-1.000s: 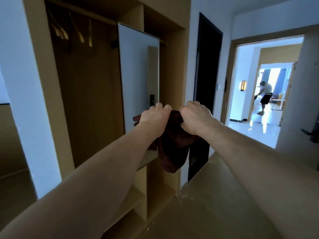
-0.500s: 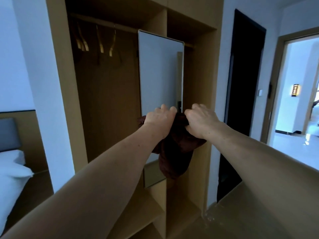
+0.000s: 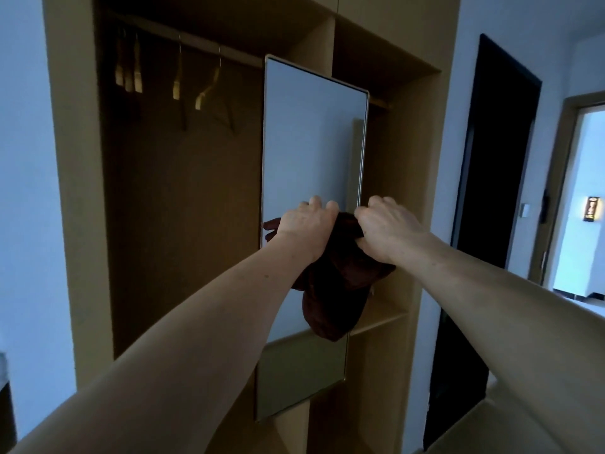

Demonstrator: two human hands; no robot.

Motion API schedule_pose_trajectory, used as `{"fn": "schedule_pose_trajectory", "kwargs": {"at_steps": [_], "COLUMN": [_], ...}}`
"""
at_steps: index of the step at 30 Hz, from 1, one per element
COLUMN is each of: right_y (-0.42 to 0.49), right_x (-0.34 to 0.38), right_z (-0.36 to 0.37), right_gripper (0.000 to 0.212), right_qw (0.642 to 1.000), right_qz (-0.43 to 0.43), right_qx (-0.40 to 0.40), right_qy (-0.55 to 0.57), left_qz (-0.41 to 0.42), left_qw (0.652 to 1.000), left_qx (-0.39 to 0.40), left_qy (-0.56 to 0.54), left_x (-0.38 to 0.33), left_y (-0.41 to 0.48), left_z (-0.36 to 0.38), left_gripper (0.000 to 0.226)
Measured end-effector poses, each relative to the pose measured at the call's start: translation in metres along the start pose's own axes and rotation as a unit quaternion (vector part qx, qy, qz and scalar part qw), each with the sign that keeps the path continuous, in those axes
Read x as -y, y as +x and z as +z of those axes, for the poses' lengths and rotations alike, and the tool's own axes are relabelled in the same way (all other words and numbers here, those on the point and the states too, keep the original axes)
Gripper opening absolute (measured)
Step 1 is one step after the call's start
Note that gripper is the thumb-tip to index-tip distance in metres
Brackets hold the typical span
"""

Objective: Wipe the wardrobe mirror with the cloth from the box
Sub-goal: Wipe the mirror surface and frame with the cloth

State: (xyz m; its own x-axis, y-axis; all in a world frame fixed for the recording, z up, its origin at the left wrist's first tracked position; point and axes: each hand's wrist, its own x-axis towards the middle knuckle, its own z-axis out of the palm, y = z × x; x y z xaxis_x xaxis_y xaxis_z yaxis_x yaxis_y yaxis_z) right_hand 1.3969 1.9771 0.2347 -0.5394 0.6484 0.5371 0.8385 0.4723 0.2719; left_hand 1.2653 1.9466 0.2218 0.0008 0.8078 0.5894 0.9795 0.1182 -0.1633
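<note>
Before the mirror [image 3: 311, 142], closer now, left hand [image 3: 304, 224] and right hand [image 3: 389, 227] on cloth [image 3: 334, 296].

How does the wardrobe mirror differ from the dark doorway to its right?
The mirror is pale and reflective; the dark doorway is near black and shows nothing. The mirror sits in the wooden wardrobe; the doorway is set in the white wall. The cloth, gripped by the left hand and right hand, overlaps the mirror, not the doorway. Both are tall upright rectangles.
</note>
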Motion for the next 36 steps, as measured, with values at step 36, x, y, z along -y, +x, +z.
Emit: {"fn": "schedule_pose_trajectory", "kwargs": {"at_steps": [36], "right_y": [0.164], "right_x": [-0.162], "right_z": [0.165], "right_gripper": [0.008], "right_qw": [0.888], "right_qz": [-0.264], "right_qx": [0.043], "right_qy": [0.374], "left_qz": [-0.275], "left_qw": [0.954], "left_qx": [0.066], "left_qy": [0.095], "left_x": [-0.091], "left_y": [0.155], "left_z": [0.093], "left_gripper": [0.046]}}
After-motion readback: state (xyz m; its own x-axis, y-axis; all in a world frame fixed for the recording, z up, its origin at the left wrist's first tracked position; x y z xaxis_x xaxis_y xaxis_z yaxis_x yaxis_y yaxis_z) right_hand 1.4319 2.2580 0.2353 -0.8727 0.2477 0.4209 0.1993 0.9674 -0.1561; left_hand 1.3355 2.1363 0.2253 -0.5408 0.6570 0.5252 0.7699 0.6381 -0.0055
